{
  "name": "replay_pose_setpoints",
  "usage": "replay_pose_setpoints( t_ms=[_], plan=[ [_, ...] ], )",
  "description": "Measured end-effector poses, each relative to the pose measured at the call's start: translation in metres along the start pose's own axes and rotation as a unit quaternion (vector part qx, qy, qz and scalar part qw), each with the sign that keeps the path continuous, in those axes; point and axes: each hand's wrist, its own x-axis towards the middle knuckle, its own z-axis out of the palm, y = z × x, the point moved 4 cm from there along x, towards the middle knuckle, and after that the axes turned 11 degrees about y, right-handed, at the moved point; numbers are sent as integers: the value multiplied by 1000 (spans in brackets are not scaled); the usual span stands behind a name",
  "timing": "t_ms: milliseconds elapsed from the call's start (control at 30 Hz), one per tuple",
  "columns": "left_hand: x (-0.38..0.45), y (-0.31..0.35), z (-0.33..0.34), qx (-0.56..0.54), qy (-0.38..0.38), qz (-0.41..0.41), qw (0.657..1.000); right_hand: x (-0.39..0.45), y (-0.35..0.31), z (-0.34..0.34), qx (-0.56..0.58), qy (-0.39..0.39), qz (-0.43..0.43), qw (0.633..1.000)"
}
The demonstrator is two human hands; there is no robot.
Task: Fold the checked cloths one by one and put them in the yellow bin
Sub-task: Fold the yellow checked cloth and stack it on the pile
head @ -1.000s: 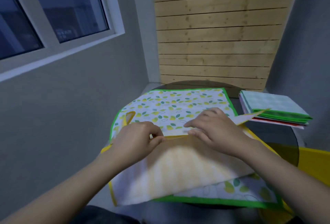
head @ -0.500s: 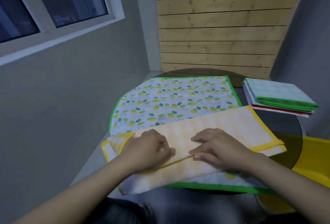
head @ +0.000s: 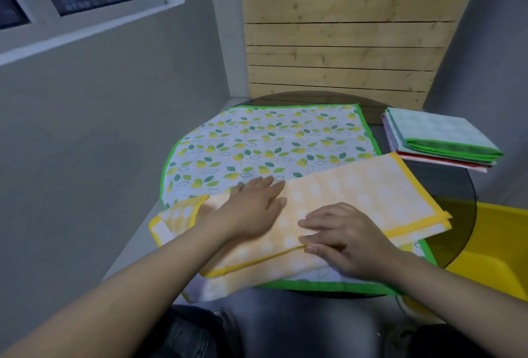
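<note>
A yellow checked cloth (head: pixel 357 197) with a yellow hem lies folded in half across the near part of the round table. My left hand (head: pixel 251 206) lies flat on its left part, fingers spread and pointing right. My right hand (head: pixel 343 237) presses flat on the fold's near yellow edge, fingers pointing left. Neither hand grips anything. The cloth's left corner (head: pixel 177 215) is turned up. A stack of folded checked cloths (head: pixel 437 137), green one on top, sits at the table's right. The yellow bin (head: pixel 497 246) stands low at the right edge.
A leaf-print mat (head: pixel 271 140) with a green border covers the dark round glass table (head: pixel 457 192). A wooden slat wall rises behind, a grey wall and window stand at the left. My knees show under the table's near edge.
The far half of the yellow cloth was folded toward me over the near half. Since then my left hand has slid up and right across it; my right hand stays on the edge.
</note>
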Motion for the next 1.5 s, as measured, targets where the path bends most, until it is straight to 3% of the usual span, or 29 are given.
replay_pose_setpoints(
  t_ms=[167,367,567,800,933,1100,1200,1267,1333,1433,1500],
  plan=[
    [6,-7,-8,-53,155,-65,984,0,-3,-2,1,7,-17,1000],
    [21,-10,-9,-116,112,-134,978,3,-6,-6,-4,-10,26,1000],
    [42,24,-30,-155,153,-43,975,33,21,-31,-71,31,182,980],
    [70,75,-6,-147,179,41,972,18,73,-20,-195,-62,321,925],
    [76,74,12,-82,137,46,986,2,90,-17,-203,-119,347,908],
    [54,54,36,41,14,22,999,-1,92,-17,-194,-164,326,911],
    [45,51,45,30,17,14,999,1,92,-16,-217,-154,315,911],
    [46,50,46,28,24,16,999,8,84,-12,-172,-113,287,936],
    [47,51,43,19,29,25,999,14,72,-6,-51,-63,290,954],
    [37,60,31,3,67,79,995,16,66,-3,52,-6,339,939],
    [30,72,14,-7,135,133,982,16,68,-4,73,11,365,928]
  ],
)
